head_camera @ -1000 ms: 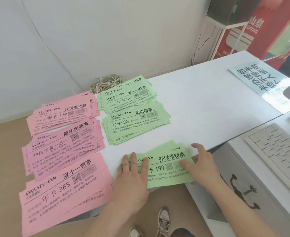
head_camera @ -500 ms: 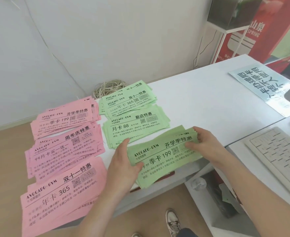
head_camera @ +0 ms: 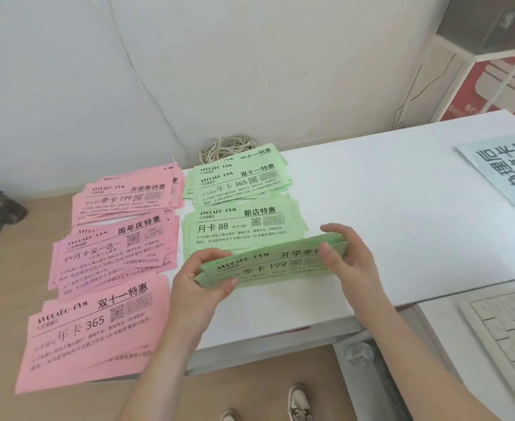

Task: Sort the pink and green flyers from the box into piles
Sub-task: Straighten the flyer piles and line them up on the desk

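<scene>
Fingers of the left hand and right hand now pinch the ends of the green flyer stack, tipped up from the near tabletop where it lay flat, probably squaring it into a third green pile.

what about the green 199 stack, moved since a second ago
Yes: the green 199 stack, gripped by the left hand and right hand, has risen off the desk and back, overlapping the green 88 pile.

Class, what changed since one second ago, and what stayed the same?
The green 199 stack, earlier flat under both hands, is now picked up, gripped at its ends by the left hand and right hand. The pink piles and other green piles stayed put.
</scene>
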A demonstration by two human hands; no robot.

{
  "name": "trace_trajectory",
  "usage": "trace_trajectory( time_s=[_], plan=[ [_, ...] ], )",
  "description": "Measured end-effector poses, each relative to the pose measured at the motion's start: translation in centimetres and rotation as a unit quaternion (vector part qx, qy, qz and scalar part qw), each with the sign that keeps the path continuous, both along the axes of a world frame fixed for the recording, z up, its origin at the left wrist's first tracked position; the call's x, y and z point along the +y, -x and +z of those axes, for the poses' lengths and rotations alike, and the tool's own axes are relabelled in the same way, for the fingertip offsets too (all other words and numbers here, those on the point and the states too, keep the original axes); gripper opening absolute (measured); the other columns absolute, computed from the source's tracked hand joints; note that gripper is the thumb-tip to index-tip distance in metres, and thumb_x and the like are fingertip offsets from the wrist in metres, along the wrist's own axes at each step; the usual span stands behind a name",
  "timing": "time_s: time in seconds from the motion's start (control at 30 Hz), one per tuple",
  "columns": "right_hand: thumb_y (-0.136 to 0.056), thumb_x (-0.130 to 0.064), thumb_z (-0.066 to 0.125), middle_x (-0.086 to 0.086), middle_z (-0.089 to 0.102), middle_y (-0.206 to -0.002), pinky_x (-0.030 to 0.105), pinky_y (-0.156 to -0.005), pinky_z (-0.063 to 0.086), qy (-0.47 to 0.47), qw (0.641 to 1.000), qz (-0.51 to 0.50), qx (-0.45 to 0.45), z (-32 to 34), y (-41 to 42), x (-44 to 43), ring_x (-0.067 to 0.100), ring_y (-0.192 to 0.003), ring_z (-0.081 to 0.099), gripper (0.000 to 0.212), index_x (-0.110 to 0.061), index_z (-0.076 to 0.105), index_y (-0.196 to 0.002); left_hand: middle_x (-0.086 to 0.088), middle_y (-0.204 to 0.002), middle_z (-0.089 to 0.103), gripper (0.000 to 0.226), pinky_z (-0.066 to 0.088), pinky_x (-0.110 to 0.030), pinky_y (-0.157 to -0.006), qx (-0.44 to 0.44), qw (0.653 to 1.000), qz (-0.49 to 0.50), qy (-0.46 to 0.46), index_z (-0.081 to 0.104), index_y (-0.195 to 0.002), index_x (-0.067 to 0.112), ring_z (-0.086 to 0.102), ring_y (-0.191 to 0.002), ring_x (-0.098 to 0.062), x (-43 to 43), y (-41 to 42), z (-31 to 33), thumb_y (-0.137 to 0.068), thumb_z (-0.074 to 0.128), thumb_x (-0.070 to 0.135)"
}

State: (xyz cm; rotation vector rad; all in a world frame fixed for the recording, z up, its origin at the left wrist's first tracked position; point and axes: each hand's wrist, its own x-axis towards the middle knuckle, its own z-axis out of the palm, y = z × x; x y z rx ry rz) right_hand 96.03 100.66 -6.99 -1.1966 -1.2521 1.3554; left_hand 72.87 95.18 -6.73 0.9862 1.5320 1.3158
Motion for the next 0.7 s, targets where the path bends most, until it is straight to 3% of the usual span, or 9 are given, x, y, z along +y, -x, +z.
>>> trace_trajectory(
  time_s=[0.1,0.2,0.27,0.37,0.47,0.6,0.7],
  plan=[
    [-0.068,-0.061,0.057,-0.014,0.060,-0.074,0.011,-0.064,0.046,-0.012,0.998,-0.057,0.013,0.0,1.1,0.2,0.000,-0.072,0.058,0.059,-0.021,0.059,-0.111,-0.002,-0.104,0.066,0.040,0.054,-0.037,-0.083,-0.029,0.999,0.006,-0.038,0.064,-0.083,0.033,0.063,-0.103,-0.023,0.2,-0.5,0.0,-0.059,0.083,0.007],
    [-0.068,-0.061,0.062,-0.011,0.058,-0.075,0.012,-0.058,0.044,-0.013,0.994,-0.107,0.004,0.0,2.1,0.3,0.001,-0.066,0.056,0.047,-0.023,0.062,-0.096,0.008,-0.086,0.064,0.023,0.050,-0.020,-0.075,-0.033,0.997,0.043,-0.058,0.062,-0.074,0.031,0.061,-0.088,-0.011,0.4,-1.7,0.1,-0.060,0.080,0.033],
    [-0.077,-0.048,0.068,-0.009,0.056,-0.074,0.017,-0.057,0.044,-0.015,0.989,-0.147,0.001,-0.4,2.7,0.3,0.007,-0.066,0.054,0.027,-0.024,0.061,-0.085,0.009,-0.078,0.059,0.022,0.045,-0.019,-0.075,-0.018,0.993,0.098,-0.067,0.059,-0.071,0.029,0.056,-0.082,-0.011,0.6,-2.4,-0.3,-0.065,0.075,0.042],
    [-0.090,-0.019,0.064,-0.004,0.057,-0.075,0.020,-0.060,0.045,-0.028,0.983,-0.179,0.024,-1.2,3.1,0.0,0.011,-0.070,0.054,0.005,-0.021,0.059,-0.090,0.011,-0.076,0.055,0.012,0.040,-0.022,-0.075,-0.013,0.985,0.144,-0.093,0.058,-0.077,0.026,0.050,-0.075,-0.008,0.8,-2.9,-0.9,-0.077,0.069,0.031],
    [-0.088,-0.023,0.058,0.004,0.062,-0.084,0.016,-0.065,0.046,-0.063,0.982,-0.178,0.031,-1.2,3.3,-0.2,0.007,-0.075,0.056,0.013,-0.023,0.059,-0.101,0.010,-0.079,0.058,0.005,0.041,-0.014,-0.073,-0.007,0.981,0.156,-0.115,0.058,-0.083,0.019,0.052,-0.076,-0.003,1.1,-3.3,-1.0,-0.082,0.060,0.023],
    [-0.085,-0.031,0.060,-0.015,0.062,-0.084,0.019,-0.067,0.048,-0.053,0.983,-0.170,0.050,-1.2,3.4,-0.2,0.005,-0.078,0.057,0.028,-0.027,0.055,-0.112,0.011,-0.071,0.053,0.009,0.040,-0.013,-0.068,-0.028,0.976,0.182,-0.116,0.057,-0.079,0.025,0.049,-0.070,-0.004,1.3,-3.6,-1.4,-0.080,0.065,0.026],
    [-0.081,-0.034,0.067,-0.004,0.057,-0.112,0.021,-0.071,0.051,-0.074,0.990,-0.113,0.041,-1.3,2.4,-0.5,0.005,-0.084,0.058,0.057,-0.036,0.038,-0.129,0.016,-0.072,0.055,0.012,0.040,-0.010,-0.069,-0.037,0.975,0.176,-0.130,0.056,-0.083,0.017,0.049,-0.072,-0.002,1.2,-3.1,-1.6,-0.080,0.065,0.024]
  ],
)
